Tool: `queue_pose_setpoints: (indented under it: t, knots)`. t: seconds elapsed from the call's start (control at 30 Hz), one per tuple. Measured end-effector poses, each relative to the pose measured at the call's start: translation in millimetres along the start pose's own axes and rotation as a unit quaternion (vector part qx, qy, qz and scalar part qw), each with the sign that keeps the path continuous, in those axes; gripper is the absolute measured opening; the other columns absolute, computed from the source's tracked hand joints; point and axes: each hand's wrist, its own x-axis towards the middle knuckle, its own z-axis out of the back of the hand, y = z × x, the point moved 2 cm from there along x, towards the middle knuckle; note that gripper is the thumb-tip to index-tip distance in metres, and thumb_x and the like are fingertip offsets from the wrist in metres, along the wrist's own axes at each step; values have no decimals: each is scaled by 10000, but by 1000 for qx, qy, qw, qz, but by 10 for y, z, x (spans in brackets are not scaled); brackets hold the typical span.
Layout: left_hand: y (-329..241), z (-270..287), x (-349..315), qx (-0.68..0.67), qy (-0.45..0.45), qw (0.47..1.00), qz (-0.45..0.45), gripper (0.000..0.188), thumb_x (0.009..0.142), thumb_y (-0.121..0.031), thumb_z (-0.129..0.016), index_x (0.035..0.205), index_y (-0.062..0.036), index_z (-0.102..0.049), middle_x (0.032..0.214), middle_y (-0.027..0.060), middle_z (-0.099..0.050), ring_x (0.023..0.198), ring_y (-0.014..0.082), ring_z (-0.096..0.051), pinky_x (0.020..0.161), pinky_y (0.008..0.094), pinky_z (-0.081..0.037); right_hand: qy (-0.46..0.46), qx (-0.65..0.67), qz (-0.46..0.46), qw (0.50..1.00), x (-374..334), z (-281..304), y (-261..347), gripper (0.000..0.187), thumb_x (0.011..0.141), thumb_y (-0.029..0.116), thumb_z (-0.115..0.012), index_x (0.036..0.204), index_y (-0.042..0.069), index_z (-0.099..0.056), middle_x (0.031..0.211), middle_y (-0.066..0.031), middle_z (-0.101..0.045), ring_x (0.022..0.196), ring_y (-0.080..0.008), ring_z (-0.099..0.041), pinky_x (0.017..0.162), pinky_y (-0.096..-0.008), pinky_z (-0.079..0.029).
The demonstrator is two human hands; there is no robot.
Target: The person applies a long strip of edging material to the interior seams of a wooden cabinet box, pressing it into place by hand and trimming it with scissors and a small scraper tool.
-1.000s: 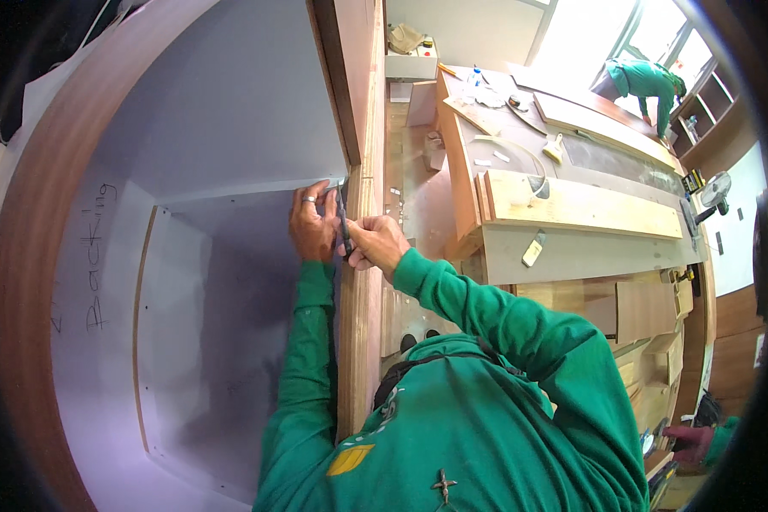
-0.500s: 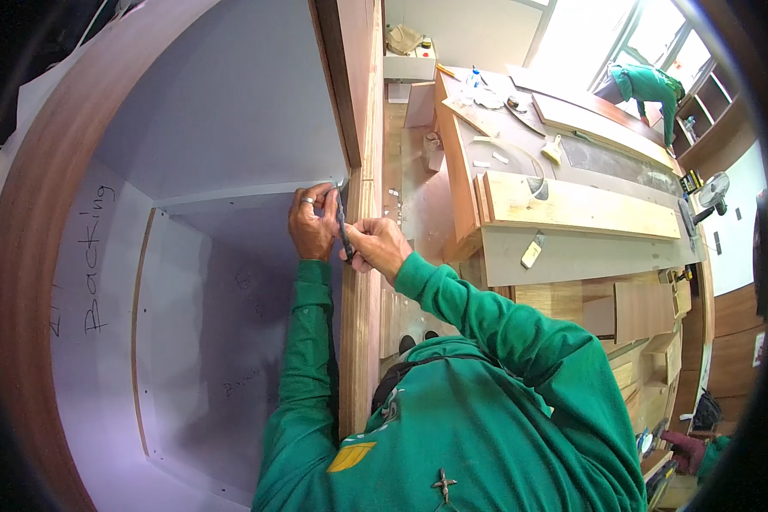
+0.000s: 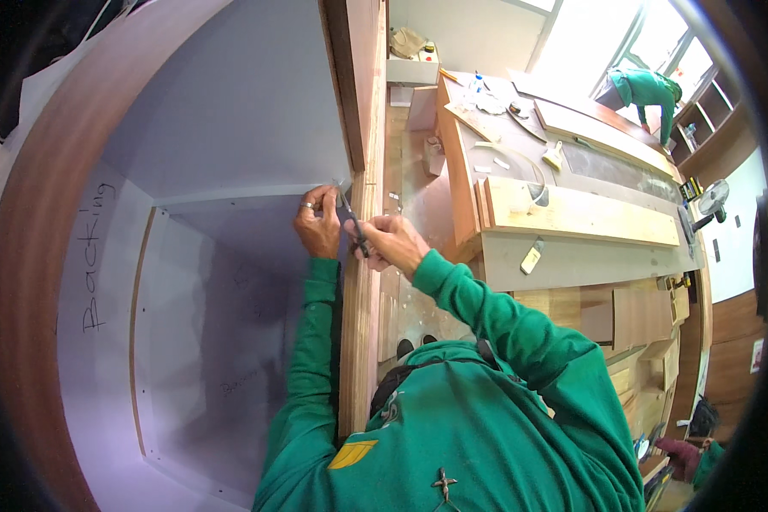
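Observation:
My left hand (image 3: 318, 229), a ring on one finger, reaches inside a pale-lined cabinet (image 3: 222, 102). Its thumb and fingers pinch together at the end of the white shelf edge (image 3: 256, 193); what they hold there is hidden. From outside the wooden front frame (image 3: 355, 324), my right hand (image 3: 392, 243) is closed round a slim dark tool (image 3: 355, 224) with a narrow, pointed end. The tool slants up toward the corner where shelf and frame meet, close beside my left fingertips. Whether it is a knife or scissors I cannot tell.
At right stands a workbench (image 3: 508, 260) bearing wooden boards (image 3: 589, 209), a brush (image 3: 553, 156) and a pale yellow block-like item (image 3: 532, 255). A fan (image 3: 713, 196) is beyond it. Another person in green (image 3: 644, 88) bends over at the far end. A maroon sleeve shows lower right.
My right hand and the dark tool have shifted slightly right and down, drawing a little away from my left hand. The left hand stays pinched near the corner.

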Motion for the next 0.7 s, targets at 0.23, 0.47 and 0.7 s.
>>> queue_pose_setpoints:
  t: [0.23, 0.47, 0.7]
  knots:
    - [229, -91, -62, -15, -50, 998, -47, 126, 964, -145, -696, 1014, -38, -738, 915, 53, -751, 793, 154, -679, 742, 323, -544, 8, -8, -45, 999, -13, 100, 61, 508, 934, 521, -691, 1011, 18, -695, 774, -37, -666, 566, -100, -624, 518, -222, -505]
    - [282, -129, -77, -38, -55, 996, -54, 67, 941, -71, -704, 988, -32, -734, 918, 81, -747, 806, 184, -693, 748, 333, -552, 27, 12, -99, 995, -1, 7, 180, 653, 884, 619, -693, 1044, -14, -676, 812, -84, -690, 637, -164, -677, 580, -277, -586]
    - [349, -116, -118, -36, -82, 992, -91, 74, 927, -47, -706, 996, -35, -732, 914, 81, -744, 795, 181, -687, 746, 328, -549, 27, 23, -93, 995, -99, -170, 246, 738, 872, 664, -672, 1057, -51, -649, 855, -117, -681, 683, -199, -703, 648, -328, -627]
